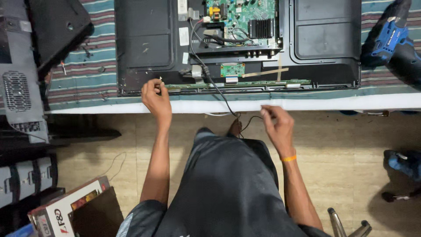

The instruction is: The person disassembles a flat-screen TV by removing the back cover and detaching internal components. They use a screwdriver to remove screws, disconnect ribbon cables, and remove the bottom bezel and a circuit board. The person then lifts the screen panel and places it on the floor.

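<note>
My left hand pinches at the opened TV's lower edge, center frame; my right hand pinches a black wire. Back cover off, boards still mounted.

A blue and black cordless drill lies at the right end of the striped cloth covering the bench. A black panel leans at the upper left above a grey casing. Down on the tiled floor sits a printed cardboard box, with a thin loose wire nearby
</note>
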